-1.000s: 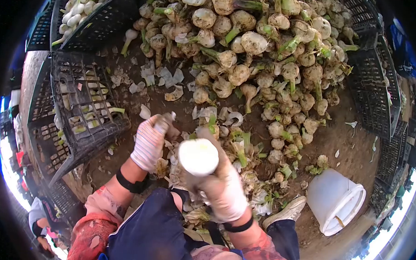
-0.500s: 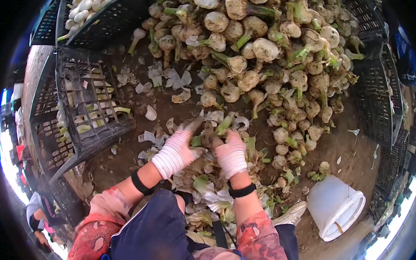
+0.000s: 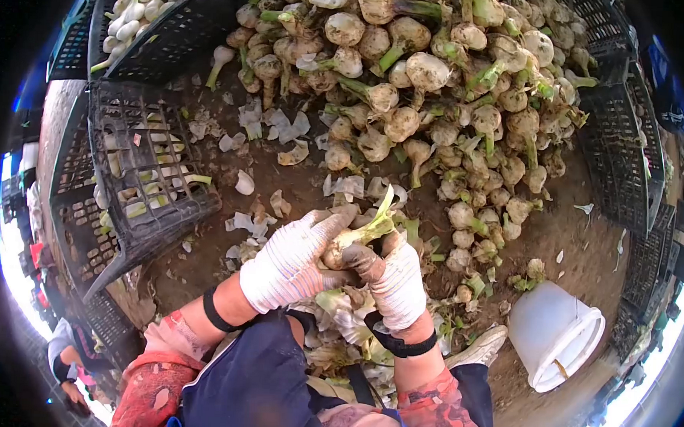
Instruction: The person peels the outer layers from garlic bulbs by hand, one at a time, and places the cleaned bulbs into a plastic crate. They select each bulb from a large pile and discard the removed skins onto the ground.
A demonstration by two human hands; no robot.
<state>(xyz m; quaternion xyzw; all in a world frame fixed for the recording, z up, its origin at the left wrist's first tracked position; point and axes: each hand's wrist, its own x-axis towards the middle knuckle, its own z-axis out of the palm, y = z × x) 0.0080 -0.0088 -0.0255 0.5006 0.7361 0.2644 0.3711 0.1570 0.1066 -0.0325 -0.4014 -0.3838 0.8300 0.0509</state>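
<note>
Between my two gloved hands is a dirty garlic bulb (image 3: 334, 252) with a pale green stem pointing up and to the right. My left hand (image 3: 299, 253) is closed around the bulb from the left, thumb underneath. From the right, my right hand (image 3: 391, 275) has its fingers closed at the base of the stem, against the bulb. Both gloves are white and striped, with brown, soiled fingertips. Below the hands lie loose garlic skins and leaves (image 3: 335, 311). Ahead rises a large heap of unpeeled garlic (image 3: 430, 73), soil still on the bulbs.
At the left stand black plastic crates (image 3: 144, 161); the upper one holds clean white garlic (image 3: 142, 14). More black crates (image 3: 623, 148) line the right side. A white bucket (image 3: 545, 326) lies tipped near my shoe (image 3: 479, 348). Scraps of skin (image 3: 285, 125) litter the soil floor.
My hands were lower over the skins, blurred and apart, with a green stem near the right one. Now they have come together around a garlic bulb that shows clearly.
</note>
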